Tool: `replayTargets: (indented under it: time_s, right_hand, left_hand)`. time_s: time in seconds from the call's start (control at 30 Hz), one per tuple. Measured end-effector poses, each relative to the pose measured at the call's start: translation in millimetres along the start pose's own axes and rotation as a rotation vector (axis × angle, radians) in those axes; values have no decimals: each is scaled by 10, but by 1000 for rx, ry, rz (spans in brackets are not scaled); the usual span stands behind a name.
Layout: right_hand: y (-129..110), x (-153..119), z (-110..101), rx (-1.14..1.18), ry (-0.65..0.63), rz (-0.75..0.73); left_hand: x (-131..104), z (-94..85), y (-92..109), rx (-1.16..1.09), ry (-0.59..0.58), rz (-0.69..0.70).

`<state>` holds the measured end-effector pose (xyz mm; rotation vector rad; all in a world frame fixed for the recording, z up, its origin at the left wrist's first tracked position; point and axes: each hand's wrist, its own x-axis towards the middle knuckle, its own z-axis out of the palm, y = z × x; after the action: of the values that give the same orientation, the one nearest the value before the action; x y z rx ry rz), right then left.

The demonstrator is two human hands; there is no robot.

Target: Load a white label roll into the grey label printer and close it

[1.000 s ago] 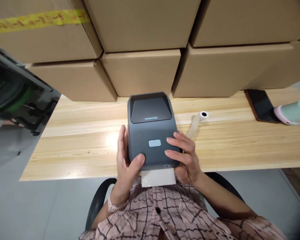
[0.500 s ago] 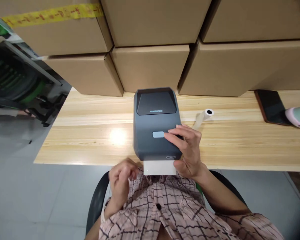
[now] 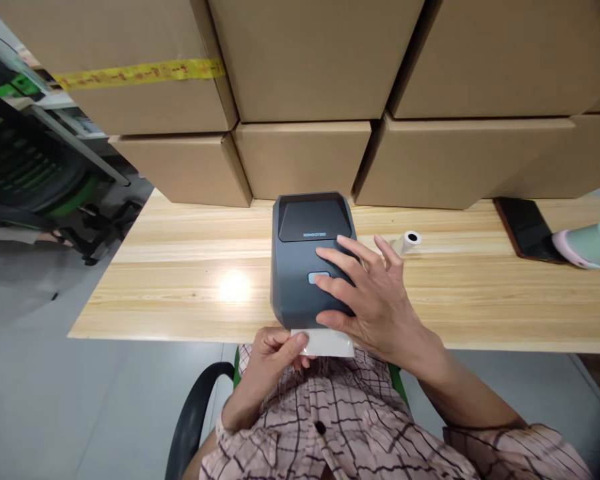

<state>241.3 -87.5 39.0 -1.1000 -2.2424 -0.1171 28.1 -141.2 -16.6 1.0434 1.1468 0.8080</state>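
Note:
A dark grey label printer [image 3: 300,293] stands near the table's front edge, with a light blue button on top. From its front a white label strip [image 3: 330,343] sticks out over the edge. My left hand [image 3: 279,353] pinches the left end of this strip between thumb and fingers. Spread over the right part of the printer's top, my right hand [image 3: 367,293] has its fingers apart, one fingertip at the button. Behind that hand, a small white roll [image 3: 411,239] lies on the table.
Stacked cardboard boxes [image 3: 303,160] line the back of the wooden table [image 3: 170,280]. At the right lie a dark phone [image 3: 527,227] and a green cup with a pink rim [image 3: 587,245]. A black office chair [image 3: 25,160] stands on the floor at left.
My left hand has moved right and taken hold of the label strip. The fingers of my right hand have spread further over the printer's top. The view has shifted slightly.

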Motion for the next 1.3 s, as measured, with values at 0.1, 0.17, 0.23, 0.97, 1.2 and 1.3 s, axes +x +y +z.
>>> replayTargets:
  time_s: [0.1,0.17,0.23,0.97,1.2,1.3]
  right_hand:
    - [40,63,-14,43,-69,-17]
    - [57,76,-2,74,-80,-11]
    - [55,51,37,103,-53,10]
    - [-164,-545,307,597,271,512]
    - [-162,-531,285,623,270,525]
    - [-194,-514,277,684,281,555]
  left_hand:
    - [-7,-14,-31,62,14,53]
    - [-18,-29,-52,149,124,181]
    - [-24,-44,-68,215,356,367]
    - [175,82,-192,157,356,570]
    - [210,55,-204,320,409,644]
    - [201,72,-173,313,404,644]
